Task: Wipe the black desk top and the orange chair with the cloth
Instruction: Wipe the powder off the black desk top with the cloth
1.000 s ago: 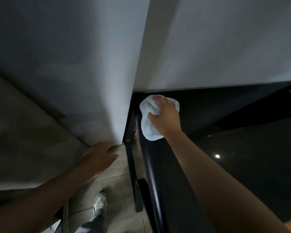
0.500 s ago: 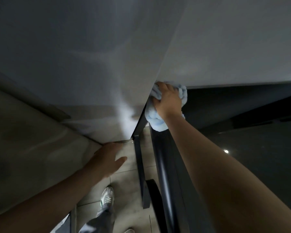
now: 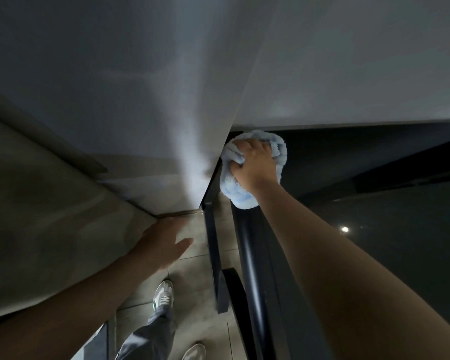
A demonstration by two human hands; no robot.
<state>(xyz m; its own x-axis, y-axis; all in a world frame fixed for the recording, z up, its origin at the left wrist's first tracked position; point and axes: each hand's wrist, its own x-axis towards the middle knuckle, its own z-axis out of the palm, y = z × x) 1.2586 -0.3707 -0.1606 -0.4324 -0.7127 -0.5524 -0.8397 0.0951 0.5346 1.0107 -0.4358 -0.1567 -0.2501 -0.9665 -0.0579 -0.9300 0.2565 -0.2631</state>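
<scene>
At the far left, the left hand [image 3: 164,242] is held out low beside the grey wall [image 3: 115,87], near where it meets the tiled floor [image 3: 192,289]. Its fingers are straight and close together, the thumb is spread to the right, and it holds nothing; whether it touches the wall cannot be told. Below it a white shoe [image 3: 163,297] stands on the floor. To the right a dark desk leg [image 3: 213,242] runs down beside the rounded front edge of the black desk top [image 3: 400,255]. At the far left corner of the desk top, tight against the wall, lies the bunched light-blue cloth [image 3: 240,197]. The right hand [image 3: 255,166] presses on it from above, fingers curled and gripping the folds. A small spot of light [image 3: 344,229] reflects on the glossy surface further right.
</scene>
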